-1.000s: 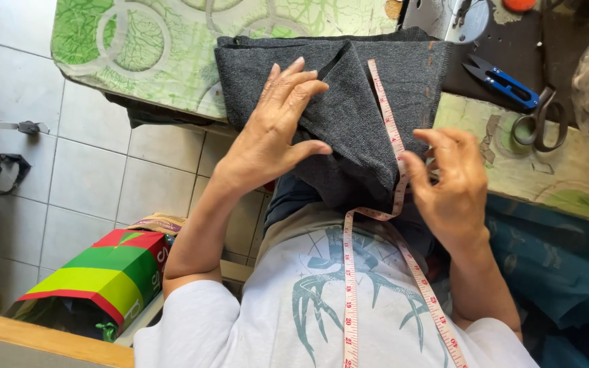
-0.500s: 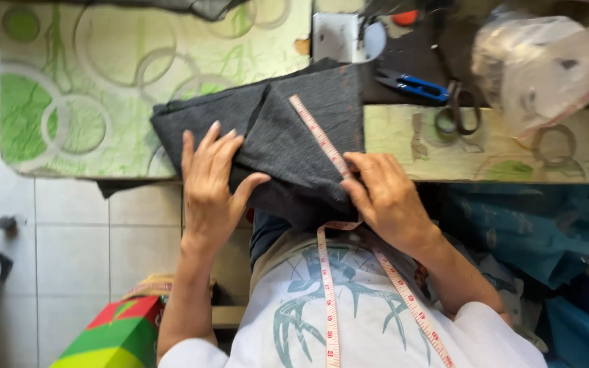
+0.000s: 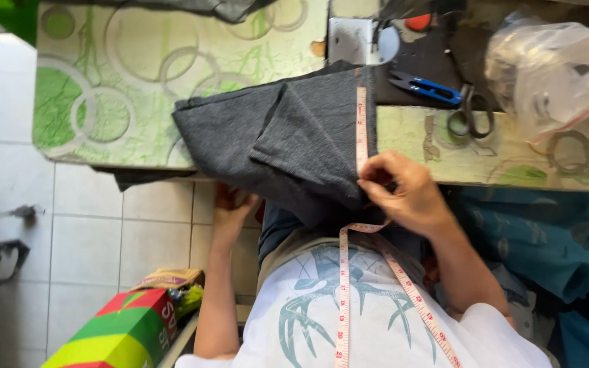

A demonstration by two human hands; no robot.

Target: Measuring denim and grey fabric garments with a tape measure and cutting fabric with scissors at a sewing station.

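A folded dark grey cloth [image 3: 288, 140] lies on the table, its near end hanging over the edge toward me. A pink measuring tape [image 3: 360, 129] runs along the cloth's right edge and loops round my neck. My right hand [image 3: 400, 191] pinches the tape and the cloth's right edge at the table's rim. My left hand [image 3: 233, 203] has gone under the hanging cloth; only its heel and wrist show, the fingers are hidden.
The table [image 3: 110, 102] has a green circle-patterned cover. Blue thread snips [image 3: 425, 86], dark scissors [image 3: 470, 116] and a crumpled clear plastic bag [image 3: 553, 68] lie at the right. A red, green and yellow box [image 3: 121, 334] stands on the tiled floor. Blue fabric [image 3: 540, 238] hangs at right.
My left hand has left the top of the cloth and slipped beneath its hanging end. My right hand stays pinched on the tape at the cloth's edge. The view has shifted.
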